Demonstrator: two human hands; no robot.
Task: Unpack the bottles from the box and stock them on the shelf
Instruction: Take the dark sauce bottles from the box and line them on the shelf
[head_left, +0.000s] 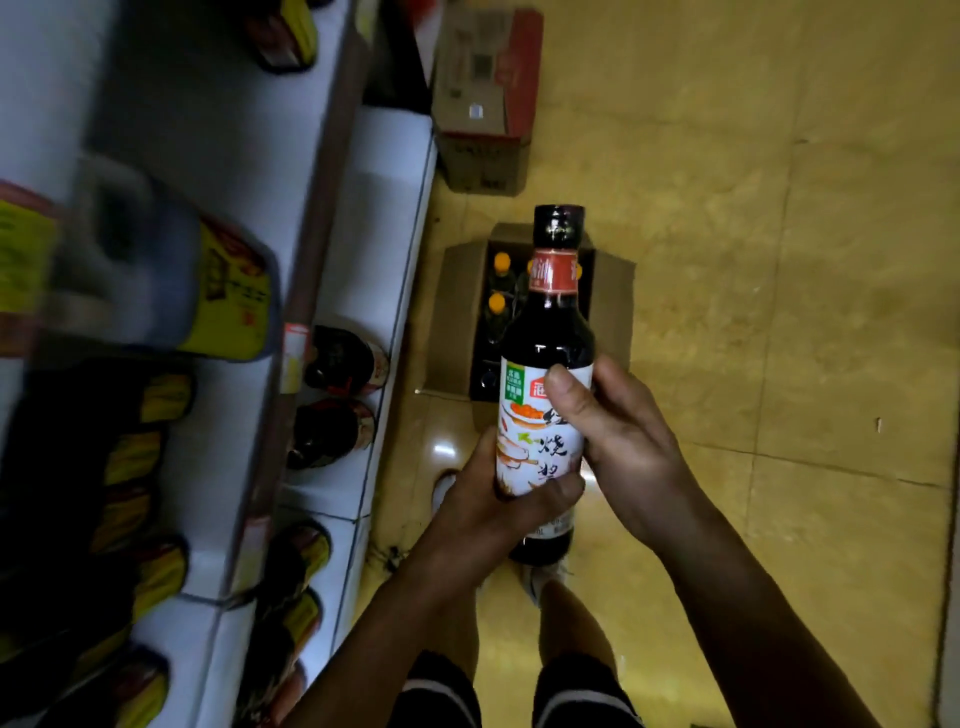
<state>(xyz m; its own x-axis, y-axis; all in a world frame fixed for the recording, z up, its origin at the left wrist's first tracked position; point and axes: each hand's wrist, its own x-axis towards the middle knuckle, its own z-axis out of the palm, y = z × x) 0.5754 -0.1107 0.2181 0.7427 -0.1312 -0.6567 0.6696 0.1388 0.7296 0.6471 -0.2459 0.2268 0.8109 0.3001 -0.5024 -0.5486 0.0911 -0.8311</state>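
your left hand (488, 499) grips the bottle (545, 332) low down, thumb laid across the bottom of the label (519, 431). your right hand (613, 431) grips it higher, thumb pressed on the label's upper right, fingers curled round the back. the bottle is dark glass with a dark cap on. it is held roughly upright in the air over the floor (753, 260), to the right of the shelf (374, 218) and, in this view, in front of the box (452, 312).

label findings: white ground with a food picture at left. the writing on the green panel at top left is too fine to read. a red logo block lies partly under your right thumb. large black chinese characters run down the right side; the middle one reads 烧, and the others are partly covered by your hands. the neck band (553, 270) is red with pale characters, too blurred to read.

the box stands open on the floor near the shelf foot, flaps spread. orange-capped bottles (497, 301) stand in its far left part.

two dark bottles (343, 358) with red labels stand at the edge of the lower shelf tier. a tag (293, 358) on the tier above is unreadable. a jug (171, 280) with a yellow label sits on that upper tier, its writing blurred.

a shut box (483, 98) with a red side sits farther along the floor, print illegible.
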